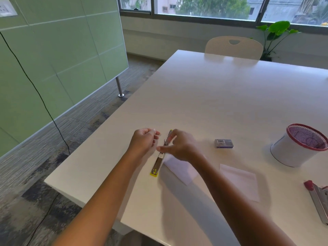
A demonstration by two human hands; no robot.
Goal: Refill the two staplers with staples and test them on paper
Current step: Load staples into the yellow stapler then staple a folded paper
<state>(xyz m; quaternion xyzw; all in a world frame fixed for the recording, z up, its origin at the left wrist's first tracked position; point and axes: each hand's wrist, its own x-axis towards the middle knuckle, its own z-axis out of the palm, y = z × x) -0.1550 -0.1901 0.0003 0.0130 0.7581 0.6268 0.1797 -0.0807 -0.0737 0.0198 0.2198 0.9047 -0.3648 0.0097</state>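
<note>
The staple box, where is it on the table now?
In the head view the staple box lies on the white table, right of the right hand and left of the mesh cup.

Near edge: the white table (204,96) lies bare left of the yellow stapler (158,161), open to a reaching hand.
Centre: two paper sheets (239,181) lie flat, no barrier.
Right: staple box (223,143), red-rimmed mesh cup (298,148) and red stapler (317,197) crowd that side.
Far end: broad bare tabletop up to the chair (234,47).
</note>
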